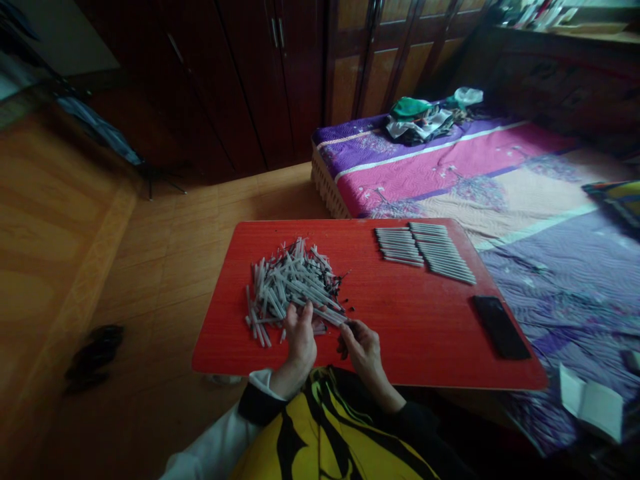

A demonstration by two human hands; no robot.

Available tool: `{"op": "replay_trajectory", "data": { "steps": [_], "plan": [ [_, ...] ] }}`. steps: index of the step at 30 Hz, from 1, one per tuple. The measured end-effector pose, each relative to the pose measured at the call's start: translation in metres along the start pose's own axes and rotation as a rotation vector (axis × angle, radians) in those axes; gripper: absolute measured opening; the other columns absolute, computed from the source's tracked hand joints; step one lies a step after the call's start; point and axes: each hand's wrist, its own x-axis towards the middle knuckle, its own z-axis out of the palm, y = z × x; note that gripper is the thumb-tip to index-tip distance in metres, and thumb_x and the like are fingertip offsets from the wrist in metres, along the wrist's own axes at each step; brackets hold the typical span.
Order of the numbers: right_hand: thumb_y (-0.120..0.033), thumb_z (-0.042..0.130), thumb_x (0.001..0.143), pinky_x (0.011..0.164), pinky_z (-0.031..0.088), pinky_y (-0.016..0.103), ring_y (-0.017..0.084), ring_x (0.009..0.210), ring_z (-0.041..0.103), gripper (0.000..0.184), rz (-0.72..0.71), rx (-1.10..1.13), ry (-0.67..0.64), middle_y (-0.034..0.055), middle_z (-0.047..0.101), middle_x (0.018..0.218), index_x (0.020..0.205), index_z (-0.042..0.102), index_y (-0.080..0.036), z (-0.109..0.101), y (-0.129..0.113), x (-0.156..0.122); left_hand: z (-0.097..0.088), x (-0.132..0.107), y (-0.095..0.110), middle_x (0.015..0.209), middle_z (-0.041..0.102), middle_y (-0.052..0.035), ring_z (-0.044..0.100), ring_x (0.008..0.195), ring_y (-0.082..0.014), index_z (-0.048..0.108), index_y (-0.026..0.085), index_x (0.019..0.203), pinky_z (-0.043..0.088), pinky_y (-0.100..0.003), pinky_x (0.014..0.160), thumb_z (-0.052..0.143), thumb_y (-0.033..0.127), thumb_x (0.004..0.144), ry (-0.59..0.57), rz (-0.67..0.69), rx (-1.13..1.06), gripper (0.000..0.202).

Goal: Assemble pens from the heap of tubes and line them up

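Note:
A heap of translucent pen barrels (285, 280), mixed with small black parts, lies on the left half of a red table (410, 333). At the heap's near edge, my left hand (301, 337) is closed with its thumb raised, around the left end of a pale pen barrel (330, 316). My right hand (364, 350) pinches that barrel's other end, its fingers curled beneath. The exact fingertip contact is partly hidden. Toward the far right of the table, pens (443, 253) lie side by side in two neat rows.
A black phone (501, 327) rests near the table's right edge. Beyond is a bed (450, 180) with clothes (420, 119) piled on it. An open white booklet (593, 403) lies at right. Black items (94, 357) are on the tiled floor, and dark wardrobes (280, 87) stand behind.

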Motion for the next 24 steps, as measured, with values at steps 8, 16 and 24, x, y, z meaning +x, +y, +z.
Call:
{"op": "replay_trajectory", "data": {
  "steps": [8,16,24],
  "plan": [
    [-0.039,0.052,0.081,0.061,0.049,0.028,0.018,0.073,0.060,0.032,-0.298,-0.565,0.031,0.0086,0.063,0.083,0.099,0.063,-0.014,-0.011,-0.021,0.012,-0.001,0.006,-0.012,0.080,0.064,-0.0013,0.065,0.070,-0.0174,0.050,0.018,0.084,0.051,-0.029,0.064,0.068,0.033,0.066,0.031,-0.011,0.001,0.030],
    [-0.019,0.045,0.086,0.069,0.040,0.027,0.019,0.083,0.050,0.023,-0.553,-1.297,-0.178,0.0084,0.059,0.088,0.102,0.062,-0.020,-0.020,-0.027,0.026,0.004,0.001,-0.054,0.088,0.066,-0.0048,0.063,0.077,-0.0166,0.056,0.015,0.088,0.048,-0.027,0.071,0.068,0.034,0.069,-0.102,0.016,0.167,0.029],
    [-0.026,0.045,0.085,0.062,0.037,0.021,0.014,0.076,0.058,0.022,-0.291,-1.305,-0.160,0.0063,0.065,0.086,0.085,0.066,-0.018,-0.084,-0.003,0.079,0.015,-0.014,-0.064,0.094,0.065,-0.0058,0.064,0.082,-0.0170,0.053,0.018,0.097,0.049,-0.028,0.073,0.070,0.032,0.068,-0.189,-0.147,0.148,0.037]
  ]
}}
